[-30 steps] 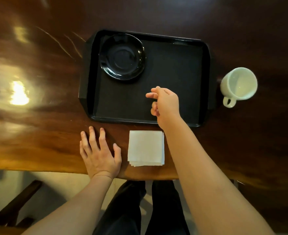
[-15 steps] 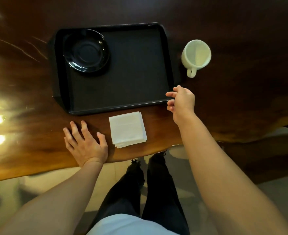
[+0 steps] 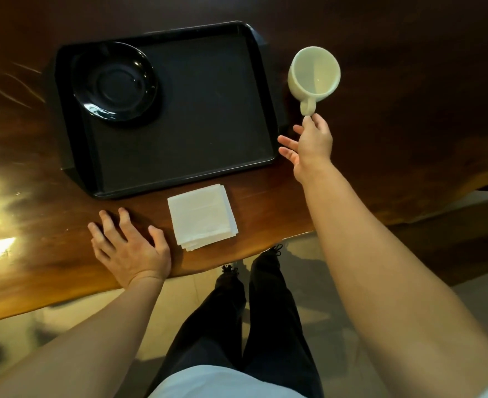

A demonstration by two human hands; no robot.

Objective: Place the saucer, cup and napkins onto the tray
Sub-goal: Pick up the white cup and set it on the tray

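A black saucer (image 3: 113, 81) lies in the far left corner of the black tray (image 3: 208, 116). To the right of the tray, on the table, stands a white cup (image 3: 314, 73) with its handle pointing toward me. My right hand (image 3: 311, 142) reaches to that handle, thumb and forefinger pinched on its lower end, the other fingers spread. A stack of white napkins (image 3: 202, 216) rests on the table just in front of the tray. Left of the napkins, my left hand (image 3: 130, 251) lies flat on the table, fingers apart, holding nothing.
The dark glossy wooden table (image 3: 409, 110) has a curved near edge close to the napkins. My legs and the floor show below that edge. Bright light reflections sit on the table at the left.
My right hand has moved from the tray's near right corner forward and right to the cup's handle. The left hand, saucer, tray and napkins have stayed put.
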